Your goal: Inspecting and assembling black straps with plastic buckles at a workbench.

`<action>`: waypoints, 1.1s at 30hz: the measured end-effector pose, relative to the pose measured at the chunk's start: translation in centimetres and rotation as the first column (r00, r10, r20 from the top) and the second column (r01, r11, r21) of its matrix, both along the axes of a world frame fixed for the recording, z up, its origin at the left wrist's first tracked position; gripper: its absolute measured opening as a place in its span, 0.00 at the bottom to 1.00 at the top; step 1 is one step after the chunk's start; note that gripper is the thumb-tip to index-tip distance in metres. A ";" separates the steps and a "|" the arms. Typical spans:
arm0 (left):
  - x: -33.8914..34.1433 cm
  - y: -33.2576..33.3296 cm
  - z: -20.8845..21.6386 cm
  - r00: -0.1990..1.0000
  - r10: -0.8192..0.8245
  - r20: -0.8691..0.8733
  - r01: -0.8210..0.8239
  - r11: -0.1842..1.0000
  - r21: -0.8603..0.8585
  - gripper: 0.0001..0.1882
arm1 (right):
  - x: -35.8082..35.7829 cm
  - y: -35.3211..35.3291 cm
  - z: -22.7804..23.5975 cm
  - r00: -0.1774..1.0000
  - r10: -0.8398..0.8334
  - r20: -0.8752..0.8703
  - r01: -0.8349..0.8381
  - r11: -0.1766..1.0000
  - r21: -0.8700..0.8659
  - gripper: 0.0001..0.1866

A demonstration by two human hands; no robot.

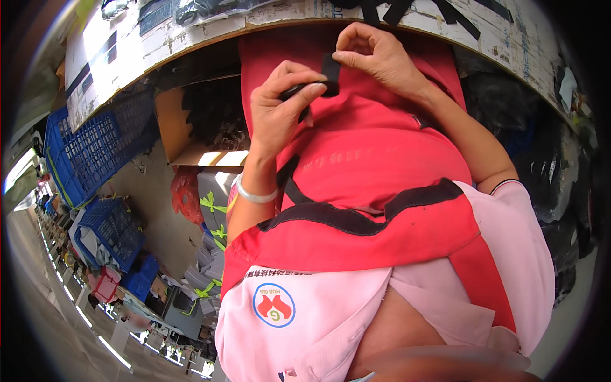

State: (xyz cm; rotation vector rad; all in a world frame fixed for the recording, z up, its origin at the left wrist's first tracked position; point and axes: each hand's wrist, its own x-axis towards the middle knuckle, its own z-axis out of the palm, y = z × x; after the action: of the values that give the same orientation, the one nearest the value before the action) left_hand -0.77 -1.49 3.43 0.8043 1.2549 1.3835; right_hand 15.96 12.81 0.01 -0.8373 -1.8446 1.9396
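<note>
Over the red apron [356, 140] on my lap, both hands work on a short black strap [330, 69]. My left hand [280, 102], with a pale bangle [256, 196] on its wrist, pinches the strap between thumb and fingers; part of the strap is folded under the fingertips. My right hand [382, 60] is a little farther away and to the right. Its thumb and forefinger are pinched together at the strap's upper end. The strap runs upright in the small gap between the hands.
A worn white worktop [184, 54] curves across the far side, with black strap pieces [455, 16] lying on it. Below it stands a cardboard box [170, 124] of small dark parts. Blue crates [95, 149] stand at left, black plastic bags [541, 172] at right.
</note>
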 end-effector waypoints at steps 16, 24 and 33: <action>-3.3 -3.0 -4.4 0.926 0.305 0.224 -0.281 0.950 -0.133 0.08 | 0.5 2.6 8.6 0.990 -0.109 -0.095 0.134 0.450 0.883 0.09; 0.5 0.3 -2.4 0.997 0.062 0.043 -0.050 0.970 -0.238 0.05 | -0.7 -0.3 8.2 0.980 0.171 0.101 -0.198 0.851 0.487 0.11; -0.1 -0.2 -2.7 0.957 0.017 0.289 0.053 0.971 -0.232 0.10 | -1.2 -0.2 3.5 0.971 0.183 0.154 -0.207 0.966 0.155 0.11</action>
State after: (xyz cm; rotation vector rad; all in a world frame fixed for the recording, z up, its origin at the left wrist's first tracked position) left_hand -0.86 -1.71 0.76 0.4289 1.1514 1.2549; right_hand 14.71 12.63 3.46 -0.7779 -2.2153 1.8412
